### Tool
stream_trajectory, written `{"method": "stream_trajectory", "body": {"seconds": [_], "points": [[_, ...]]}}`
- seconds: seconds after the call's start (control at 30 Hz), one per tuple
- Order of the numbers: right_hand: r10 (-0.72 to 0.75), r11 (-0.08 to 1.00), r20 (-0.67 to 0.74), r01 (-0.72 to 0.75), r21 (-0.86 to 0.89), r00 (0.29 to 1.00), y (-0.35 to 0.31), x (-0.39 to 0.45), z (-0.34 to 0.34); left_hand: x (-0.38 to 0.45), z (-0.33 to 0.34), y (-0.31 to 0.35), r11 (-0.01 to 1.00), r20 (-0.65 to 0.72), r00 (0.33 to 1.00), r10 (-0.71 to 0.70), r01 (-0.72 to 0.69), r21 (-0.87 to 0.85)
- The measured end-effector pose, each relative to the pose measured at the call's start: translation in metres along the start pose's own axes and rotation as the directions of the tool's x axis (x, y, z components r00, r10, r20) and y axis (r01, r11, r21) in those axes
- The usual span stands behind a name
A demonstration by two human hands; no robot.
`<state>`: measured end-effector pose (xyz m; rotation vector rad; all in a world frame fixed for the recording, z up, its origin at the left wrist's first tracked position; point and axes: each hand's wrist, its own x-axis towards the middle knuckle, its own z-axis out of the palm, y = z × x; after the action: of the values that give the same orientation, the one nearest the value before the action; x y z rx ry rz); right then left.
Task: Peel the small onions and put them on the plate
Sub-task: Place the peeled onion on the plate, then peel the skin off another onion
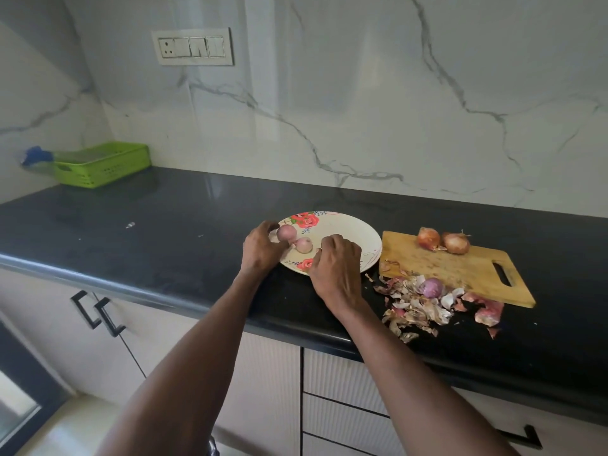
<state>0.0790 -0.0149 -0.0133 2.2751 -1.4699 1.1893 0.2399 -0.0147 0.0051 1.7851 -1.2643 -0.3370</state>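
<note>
A floral plate (353,232) sits on the black counter with two peeled small onions on its left half, one pinkish (287,232) and one paler (304,245). My left hand (263,248) is at the plate's left rim, thumb and fingertips closed around the pinkish onion. My right hand (335,268) hovers over the plate's front edge, fingers curled downward and hiding whatever is under them. Two unpeeled onions (428,238) (456,243) lie on the wooden cutting board (460,268). A peeled purple onion (432,287) rests at the board's front edge among the skins.
A pile of dry onion skins (414,306) spreads over the counter in front of the board, near the counter's front edge. A green plastic basket (102,164) stands at the far left against the marble wall. Cabinets and drawers run below.
</note>
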Motion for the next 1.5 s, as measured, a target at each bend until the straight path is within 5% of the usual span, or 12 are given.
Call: {"method": "stream_trajectory", "body": {"seconds": [0.23,0.43,0.53,0.73,1.0,1.23,1.5], "points": [[-0.015,0.991,-0.093,0.027,0.133,0.996,-0.005,-0.001,-0.012,-0.031,-0.006,0.011,0.998,-0.166,0.986,0.031,-0.038,-0.041],[-0.01,0.966,-0.104,0.037,0.258,0.995,-0.008,-0.009,-0.031,-0.065,-0.002,0.026,0.967,-0.232,0.939,0.253,-0.253,0.03],[0.004,0.956,-0.193,0.053,0.287,0.981,0.007,-0.009,-0.052,-0.08,0.016,0.041,0.941,-0.28,0.912,0.301,-0.331,-0.066],[0.11,0.971,-0.264,-0.047,0.235,0.958,0.1,0.012,-0.109,-0.09,0.074,0.098,0.873,-0.177,0.902,0.394,-0.427,-0.235],[0.354,0.917,0.041,-0.355,0.18,0.934,0.215,0.022,-0.14,-0.074,0.123,0.144,0.87,0.016,0.89,0.456,-0.441,-0.221],[0.434,0.847,0.371,-0.512,0.141,0.821,0.249,0.042,-0.119,-0.06,0.15,0.167,0.874,0.08,0.891,0.447,-0.417,-0.249],[0.377,0.874,0.301,-0.444,0.198,0.876,0.261,0.036,-0.097,-0.034,0.174,0.171,0.864,0.063,0.899,0.432,-0.394,-0.314]]}}
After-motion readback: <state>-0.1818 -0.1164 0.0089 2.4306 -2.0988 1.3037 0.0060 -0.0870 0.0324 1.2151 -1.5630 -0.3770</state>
